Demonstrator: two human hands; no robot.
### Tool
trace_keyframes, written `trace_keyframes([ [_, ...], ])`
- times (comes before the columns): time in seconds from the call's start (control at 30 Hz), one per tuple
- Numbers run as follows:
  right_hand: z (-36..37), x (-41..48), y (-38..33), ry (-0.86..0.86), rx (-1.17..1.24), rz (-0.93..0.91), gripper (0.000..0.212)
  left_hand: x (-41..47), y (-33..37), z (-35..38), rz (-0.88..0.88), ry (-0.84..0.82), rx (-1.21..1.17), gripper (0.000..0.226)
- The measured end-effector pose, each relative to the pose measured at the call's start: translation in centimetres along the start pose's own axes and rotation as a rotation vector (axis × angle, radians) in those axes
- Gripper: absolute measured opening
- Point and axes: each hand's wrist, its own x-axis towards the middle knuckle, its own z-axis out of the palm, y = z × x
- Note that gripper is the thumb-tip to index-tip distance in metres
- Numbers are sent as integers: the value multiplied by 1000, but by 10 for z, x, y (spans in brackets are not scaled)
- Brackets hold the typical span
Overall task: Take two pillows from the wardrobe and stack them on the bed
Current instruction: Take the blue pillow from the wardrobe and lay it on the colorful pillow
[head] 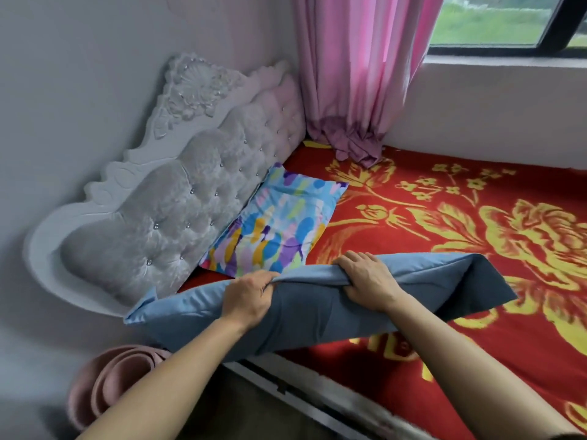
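Observation:
A multicoloured patterned pillow (pixel 275 222) lies flat on the red and yellow bed cover (pixel 444 217), against the headboard. A plain blue pillow (pixel 305 315) hangs in the air over the near edge of the bed, just in front of the patterned one. My left hand (pixel 251 295) grips its upper edge left of the middle. My right hand (pixel 370 281) grips the same edge to the right. Both hands pinch the fabric, and the pillow sags between and around them.
A tufted grey headboard (pixel 178 198) leans against the left wall. A pink curtain (pixel 355 84) hangs at the bed's far corner under a window (pixel 495 23). A rolled pink mat (pixel 108 385) stands on the floor by the bed frame (pixel 305 392).

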Motion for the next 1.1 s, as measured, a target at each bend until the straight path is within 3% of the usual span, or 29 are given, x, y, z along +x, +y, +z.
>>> trace_keyframes([
  [0.33, 0, 97, 22, 68, -137, -12, 46, 100, -21, -1, 63, 212, 70, 26],
  [0.8, -11, 269, 19, -24, -298, 211, 44, 276, -132, 16, 88, 95, -212, 29],
  [1.1, -46, 356, 33, 154, -435, 244, 33, 355, -154, 19, 147, 160, -412, 23],
])
